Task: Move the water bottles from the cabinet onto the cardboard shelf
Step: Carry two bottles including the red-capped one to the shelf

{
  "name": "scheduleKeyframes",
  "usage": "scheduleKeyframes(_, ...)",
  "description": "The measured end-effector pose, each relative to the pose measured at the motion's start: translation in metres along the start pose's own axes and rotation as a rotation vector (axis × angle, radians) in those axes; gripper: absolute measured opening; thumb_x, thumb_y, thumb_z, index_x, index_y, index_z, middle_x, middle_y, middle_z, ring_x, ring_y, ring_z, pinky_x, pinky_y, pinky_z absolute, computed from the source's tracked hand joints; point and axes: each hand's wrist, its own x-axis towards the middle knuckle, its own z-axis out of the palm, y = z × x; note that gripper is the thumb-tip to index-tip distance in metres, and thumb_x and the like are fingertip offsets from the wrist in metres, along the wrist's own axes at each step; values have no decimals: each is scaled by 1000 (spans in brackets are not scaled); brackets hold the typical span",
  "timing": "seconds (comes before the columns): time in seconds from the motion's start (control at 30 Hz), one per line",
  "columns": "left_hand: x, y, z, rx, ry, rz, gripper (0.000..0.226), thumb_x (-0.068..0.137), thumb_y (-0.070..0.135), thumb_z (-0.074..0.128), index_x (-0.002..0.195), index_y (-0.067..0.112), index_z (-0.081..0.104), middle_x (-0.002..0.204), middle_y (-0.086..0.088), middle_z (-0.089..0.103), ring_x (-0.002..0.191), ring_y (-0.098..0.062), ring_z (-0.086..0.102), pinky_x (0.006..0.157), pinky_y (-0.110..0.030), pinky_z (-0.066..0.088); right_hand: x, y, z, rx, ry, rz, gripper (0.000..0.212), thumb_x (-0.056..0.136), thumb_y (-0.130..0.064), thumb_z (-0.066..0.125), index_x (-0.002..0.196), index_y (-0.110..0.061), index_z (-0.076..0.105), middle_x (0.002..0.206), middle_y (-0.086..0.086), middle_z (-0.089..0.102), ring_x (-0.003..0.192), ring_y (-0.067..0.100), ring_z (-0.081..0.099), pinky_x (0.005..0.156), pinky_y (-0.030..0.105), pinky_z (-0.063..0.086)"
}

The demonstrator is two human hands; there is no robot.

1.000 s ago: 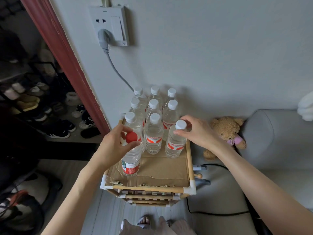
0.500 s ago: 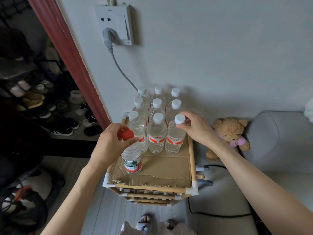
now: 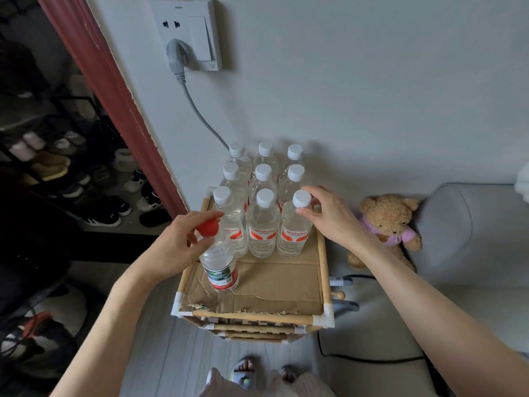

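Bottles [image 3: 262, 196] stand in rows at the shelf's [image 3: 325, 262] back edge. Left hand [image 3: 177, 247] grips a red-capped bottle [image 3: 219, 263] near the left edge; right hand [image 3: 329, 214] pinches the white cap [image 3: 301, 198] of the front-right one.

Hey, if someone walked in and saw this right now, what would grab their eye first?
Probably the block of nine white-capped water bottles standing in rows at the back of the cardboard shelf against the wall. Next, the lone red-capped bottle, tilted at the front left, gripped near its cap by the left hand, while the right hand holds the front-right bottle's neck. A teddy bear sits right of the shelf.
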Motion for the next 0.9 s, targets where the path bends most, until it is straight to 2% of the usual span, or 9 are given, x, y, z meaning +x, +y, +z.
scheduleKeyframes(0.17, 1, 3, -2, -4, 42, -12, 43, 82, 5, 61, 108, 39, 52, 107, 2, 61, 101, -22, 54, 91, -43, 47, 2, -1, 4, -6, 22, -10, 39, 84, -24, 62, 120, -15, 52, 108, 5, 54, 101, 24, 55, 89, 37, 42)
scheduleKeyframes(0.3, 3, 12, 8, -23, 141, -65, 32, 70, 19, 75, 95, 29, 57, 96, 0, 61, 88, -17, 58, 82, -34, 51, 5, 0, 4, 25, 24, 12, 39, 81, -27, 65, 117, -19, 54, 111, 6, 58, 98, 21, 57, 89, 36, 44)
scheduleKeyframes(0.43, 9, 18, 21, 70, 239, -106, 39, 64, 33, 79, 87, 15, 53, 82, 3, 56, 74, -10, 53, 65, -22, 44, 3, 4, 5, 58, 22, 33, 42, 81, -29, 66, 120, -20, 53, 112, 9, 58, 101, 22, 55, 91, 38, 45)
scheduleKeyframes(0.5, 8, 17, 21, 98, 182, -46, 37, 69, 32, 75, 96, 20, 52, 84, 12, 55, 73, -6, 50, 63, -21, 40, 1, 6, 6, 71, 22, 42, 45, 81, -29, 65, 123, -20, 51, 114, 9, 57, 103, 22, 55, 93, 38, 44)
scheduleKeyframes(0.57, 5, 14, 14, 75, 65, 37, 39, 77, 23, 69, 111, 32, 50, 97, 22, 55, 82, 0, 48, 69, -19, 36, 1, 6, 7, 70, 25, 40, 47, 82, -29, 64, 125, -20, 49, 115, 9, 56, 104, 22, 54, 94, 38, 44)
scheduleKeyframes(0.67, 2, 10, 4, 17, -58, 45, 41, 84, 9, 60, 118, 30, 54, 110, 17, 56, 101, -4, 48, 83, -24, 42, -1, 7, 9, 60, 40, 34, 48, 83, -30, 62, 128, -21, 47, 115, 9, 56, 105, 22, 53, 93, 36, 44)
scheduleKeyframes(0.7, 2, 9, 3, 14, -31, 28, 39, 82, 8, 62, 116, 26, 56, 108, 12, 58, 102, -10, 51, 86, -25, 44, -2, 8, 10, 61, 49, 33, 48, 83, -31, 62, 128, -21, 47, 115, 9, 55, 105, 23, 53, 93, 36, 44)
scheduleKeyframes(0.77, 5, 8, 7, 46, 109, -16, 35, 76, 14, 69, 110, 20, 60, 100, 2, 59, 93, -17, 56, 80, -23, 45, -3, 8, 12, 70, 75, 28, 48, 83, -31, 63, 127, -20, 48, 115, 8, 55, 104, 22, 53, 92, 36, 44)
scheduleKeyframes(0.9, 9, 3, 18, 80, 390, -81, 38, 67, 30, 76, 98, 16, 58, 94, 0, 54, 78, -6, 51, 67, -14, 41, -7, 11, 17, 127, 127, 30, 42, 81, -31, 65, 118, -17, 54, 112, 6, 57, 102, 22, 55, 91, 38, 46)
